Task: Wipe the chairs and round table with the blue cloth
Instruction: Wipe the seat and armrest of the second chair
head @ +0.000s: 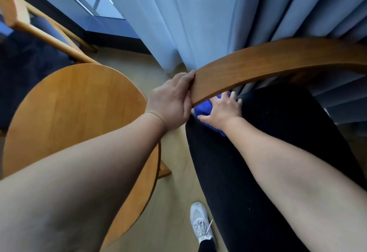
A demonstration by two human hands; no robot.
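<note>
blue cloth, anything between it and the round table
Yes: the left hand, gripping the end of the curved backrest, lies between the blue cloth under the right hand and the round table.

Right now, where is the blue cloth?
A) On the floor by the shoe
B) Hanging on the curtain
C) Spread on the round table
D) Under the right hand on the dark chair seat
D: the right hand presses the blue cloth onto the dark chair seat, just below the curved wooden backrest that the left hand grips.
</note>
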